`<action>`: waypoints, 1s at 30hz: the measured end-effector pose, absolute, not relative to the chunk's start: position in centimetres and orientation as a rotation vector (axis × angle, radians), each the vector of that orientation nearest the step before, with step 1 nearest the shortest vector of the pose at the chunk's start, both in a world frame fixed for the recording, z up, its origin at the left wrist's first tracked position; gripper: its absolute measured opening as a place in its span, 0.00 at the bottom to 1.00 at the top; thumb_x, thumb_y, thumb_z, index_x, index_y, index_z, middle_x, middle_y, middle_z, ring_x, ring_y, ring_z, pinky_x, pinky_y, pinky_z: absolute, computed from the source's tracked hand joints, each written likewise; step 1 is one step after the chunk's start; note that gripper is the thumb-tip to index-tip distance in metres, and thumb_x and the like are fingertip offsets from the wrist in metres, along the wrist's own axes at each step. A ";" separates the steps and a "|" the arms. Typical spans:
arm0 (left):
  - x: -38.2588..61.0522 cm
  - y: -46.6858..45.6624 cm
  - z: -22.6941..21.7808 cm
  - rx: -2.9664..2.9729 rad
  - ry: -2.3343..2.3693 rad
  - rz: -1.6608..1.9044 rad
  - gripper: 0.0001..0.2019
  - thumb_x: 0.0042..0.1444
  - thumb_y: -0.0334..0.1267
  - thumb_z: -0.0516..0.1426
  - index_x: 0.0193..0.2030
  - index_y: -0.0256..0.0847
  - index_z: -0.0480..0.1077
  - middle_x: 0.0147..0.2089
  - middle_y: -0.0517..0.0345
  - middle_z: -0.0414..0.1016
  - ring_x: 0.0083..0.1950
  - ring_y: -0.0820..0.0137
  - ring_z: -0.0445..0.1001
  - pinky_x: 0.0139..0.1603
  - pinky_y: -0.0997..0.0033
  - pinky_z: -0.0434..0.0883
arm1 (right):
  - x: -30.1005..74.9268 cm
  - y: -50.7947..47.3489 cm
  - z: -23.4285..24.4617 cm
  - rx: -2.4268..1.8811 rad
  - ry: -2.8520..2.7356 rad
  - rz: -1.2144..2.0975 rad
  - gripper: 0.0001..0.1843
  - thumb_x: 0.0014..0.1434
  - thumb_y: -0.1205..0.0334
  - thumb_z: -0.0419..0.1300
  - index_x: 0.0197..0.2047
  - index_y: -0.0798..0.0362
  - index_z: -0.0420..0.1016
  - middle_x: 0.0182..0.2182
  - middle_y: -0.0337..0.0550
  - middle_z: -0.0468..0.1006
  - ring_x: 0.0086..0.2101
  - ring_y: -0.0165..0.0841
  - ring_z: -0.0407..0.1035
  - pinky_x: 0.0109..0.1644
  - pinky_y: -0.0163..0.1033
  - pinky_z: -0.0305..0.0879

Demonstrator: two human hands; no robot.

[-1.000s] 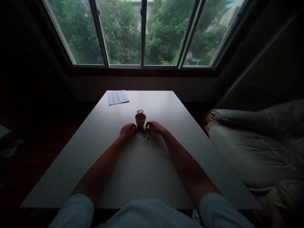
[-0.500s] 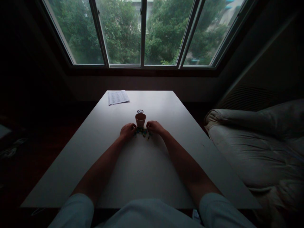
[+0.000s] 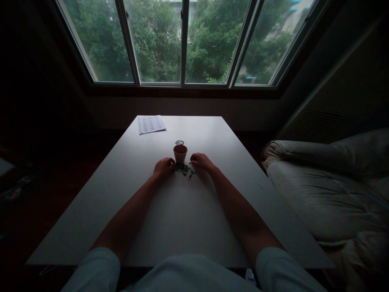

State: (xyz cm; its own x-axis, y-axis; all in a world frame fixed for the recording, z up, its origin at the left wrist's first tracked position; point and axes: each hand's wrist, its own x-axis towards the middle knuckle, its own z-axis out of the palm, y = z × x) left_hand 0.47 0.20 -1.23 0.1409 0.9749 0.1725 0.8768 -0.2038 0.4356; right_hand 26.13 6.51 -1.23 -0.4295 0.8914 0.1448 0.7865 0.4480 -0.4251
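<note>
a small heap of little coloured pieces (image 3: 181,168), green and yellow among them, lies on the table in front of me, at the near foot of a brown cup (image 3: 180,155). the cup stands upright, open end up. a few pieces have strayed toward my right side. my left hand (image 3: 164,167) rests just beside the heap, fingers curled in at its left edge; whether i have a piece pinched there, i cannot tell. my right hand (image 3: 201,161) is on the other side, fingers bent near the stray pieces, and i cannot tell whether its fingertips grasp one. behind the cup lies a small dark-rimmed round thing (image 3: 179,142), too small to make out. the table (image 3: 188,227) is white and smooth, with a soft sheen toward its far end, where printed sheets (image 3: 152,125) lie near the left corner. beyond it is a shadowed wall (image 3: 182,107) under a wide window (image 3: 212,44) with dark framing and leafy trees outside. to my right is a pale, creased couch (image 3: 306,190); to my left, a dark reddish floor (image 3: 69,182). the room is dim, lit from the window.
</note>
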 end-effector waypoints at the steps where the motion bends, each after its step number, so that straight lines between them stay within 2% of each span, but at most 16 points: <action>1: 0.5 0.2 -1.2 2.185 1.817 0.617 0.11 0.62 0.42 0.55 0.46 0.46 0.76 0.45 0.54 0.77 0.44 0.66 0.73 0.42 0.70 0.65 | 26.1 6.5 -1.2 -1.404 -2.363 0.433 0.09 0.56 0.67 0.63 0.41 0.52 0.81 0.37 0.43 0.80 0.36 0.31 0.71 0.40 0.32 0.61; 6: 0.4 0.2 -1.2 2.196 1.815 0.619 0.10 0.62 0.41 0.55 0.46 0.46 0.76 0.45 0.54 0.77 0.43 0.67 0.73 0.41 0.70 0.65 | 26.1 6.2 -0.9 -1.324 -2.393 0.506 0.12 0.55 0.68 0.64 0.43 0.52 0.81 0.36 0.42 0.79 0.34 0.29 0.70 0.40 0.31 0.62; 12: 0.3 0.3 -1.5 2.214 1.796 0.632 0.10 0.62 0.41 0.55 0.46 0.46 0.76 0.44 0.54 0.77 0.43 0.67 0.73 0.42 0.70 0.64 | 25.9 6.5 -1.2 -1.326 -2.350 0.581 0.18 0.54 0.74 0.58 0.46 0.51 0.81 0.32 0.38 0.80 0.32 0.28 0.71 0.39 0.31 0.61; 18: 0.2 0.4 -1.7 2.218 1.809 0.649 0.10 0.62 0.41 0.55 0.46 0.46 0.76 0.44 0.55 0.77 0.42 0.67 0.73 0.40 0.70 0.64 | 26.1 6.8 -1.6 -1.312 -2.342 0.613 0.20 0.53 0.75 0.56 0.46 0.51 0.80 0.32 0.38 0.80 0.31 0.28 0.70 0.38 0.30 0.61; 25: 0.2 0.4 -1.7 2.237 1.794 0.664 0.10 0.62 0.40 0.55 0.45 0.45 0.76 0.44 0.54 0.77 0.42 0.67 0.73 0.40 0.70 0.64 | 26.2 6.4 -1.2 -1.314 -2.422 0.546 0.13 0.54 0.71 0.62 0.42 0.52 0.80 0.33 0.40 0.78 0.32 0.28 0.69 0.38 0.30 0.60; 30: 0.3 0.4 -1.6 2.224 1.798 0.654 0.10 0.62 0.40 0.55 0.45 0.46 0.76 0.44 0.54 0.77 0.43 0.67 0.73 0.41 0.69 0.64 | 25.9 6.3 -1.3 -1.341 -2.416 0.497 0.11 0.55 0.69 0.63 0.42 0.52 0.80 0.33 0.40 0.76 0.32 0.28 0.68 0.37 0.30 0.59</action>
State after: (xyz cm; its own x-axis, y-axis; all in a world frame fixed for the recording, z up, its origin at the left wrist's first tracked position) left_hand 0.27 0.39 -1.64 0.1587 0.9652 0.2080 0.8731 -0.2356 0.4269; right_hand 25.92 6.31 -1.33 -0.5011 0.8573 0.1176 0.7412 0.4954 -0.4531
